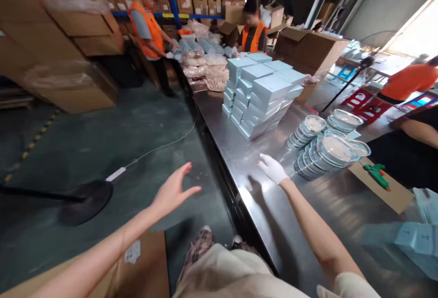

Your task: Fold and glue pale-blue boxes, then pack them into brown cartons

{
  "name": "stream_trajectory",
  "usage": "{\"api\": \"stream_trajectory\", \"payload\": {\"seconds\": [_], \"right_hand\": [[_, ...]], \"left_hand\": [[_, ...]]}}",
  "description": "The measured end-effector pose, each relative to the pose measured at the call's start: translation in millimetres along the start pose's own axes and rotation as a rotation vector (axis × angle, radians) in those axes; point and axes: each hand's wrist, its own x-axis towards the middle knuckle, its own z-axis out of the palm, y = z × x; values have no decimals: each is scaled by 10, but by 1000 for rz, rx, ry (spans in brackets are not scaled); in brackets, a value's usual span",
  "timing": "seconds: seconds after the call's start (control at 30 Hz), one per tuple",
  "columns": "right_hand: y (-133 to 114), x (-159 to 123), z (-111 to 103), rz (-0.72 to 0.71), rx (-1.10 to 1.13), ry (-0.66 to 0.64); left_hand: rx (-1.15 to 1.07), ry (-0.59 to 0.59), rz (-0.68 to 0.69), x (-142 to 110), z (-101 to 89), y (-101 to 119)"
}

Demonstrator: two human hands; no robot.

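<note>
Nearest: brown carton [150, 266] at bottom L, pt. hidden under L forearm, cut off by frame. Lower R: pale-blue packaging [415, 238], too blurred to ID fully, also cut off. Next, L hand [173, 193], bare, above floor [147, 117], thumb & fingers apart, nothing held. R hand [273, 169], white-gloved, over table [236, 161], fingers loosely extended, empty; palm hidden. To its R, on table: stacked clear containers [320, 152], contents hard to make out; nr. them, green gun-shaped tool [378, 175] on cardboard sheet [398, 200]. Farther along table: light-blue boxes [270, 90] in stack, rear ones mostly hidden. Beyond: bagged goods [195, 58], details unclear; 2 co-workers in orange vests [150, 33], one w/ lower body hidden. Bkgd: blue shelving [173, 1] w/ cartons, top cut off.
</note>
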Motion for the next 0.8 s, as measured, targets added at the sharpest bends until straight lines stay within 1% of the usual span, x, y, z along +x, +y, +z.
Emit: {"api": "stream_trajectory", "payload": {"seconds": [0.03, 0.07, 0.1, 0.17, 0.2, 0.23, 0.27, 0.33, 0.4, 0.43, 0.5, 0.57, 0.63, 0.73, 0.8], "right_hand": [[-50, 271, -114, -32, -11, 39], [-104, 531, -244, -61, -33, 100], [-160, 779, -392, -87, -64, 186], [-267, 1242, -750, -124, -138, 409], [-313, 1460, -956, -132, -172, 518], [-354, 1670, -1175, -135, -209, 608], [-387, 1872, -1398, -130, -248, 672], [-435, 2246, -1829, -100, -328, 723], [-455, 2557, -2179, -60, -395, 690], [-453, 2677, -2306, -45, -417, 647], [-431, 2835, -2453, -33, -441, 507], [-408, 2887, -2480, -27, -461, 360], [-423, 2869, -2439, -18, -489, 275], [-578, 2781, -2355, 9, -546, 251], [-776, 2671, -2315, 38, -605, 224]], "left_hand": [[-156, -25, -17, 432, 395, 92], [-271, -81, -25, 870, 817, 181], [-364, -130, -48, 1302, 1246, 266], [-448, -205, -150, 2107, 2056, 424], [-444, -245, -191, 2467, 2409, 500], [-444, -275, -205, 2794, 2718, 573], [-441, -296, -223, 3087, 2982, 644], [-439, -320, -257, 3572, 3393, 779], [-435, -316, -318, 3931, 3696, 901], [-429, -306, -353, 4065, 3825, 958], [-410, -276, -427, 4254, 4052, 1057], [-383, -243, -491, 4359, 4239, 1129], [-359, -217, -516, 4405, 4374, 1165], [-328, -200, -490, 4360, 4469, 1165], [-307, -217, -456, 4203, 4457, 1144]]}}
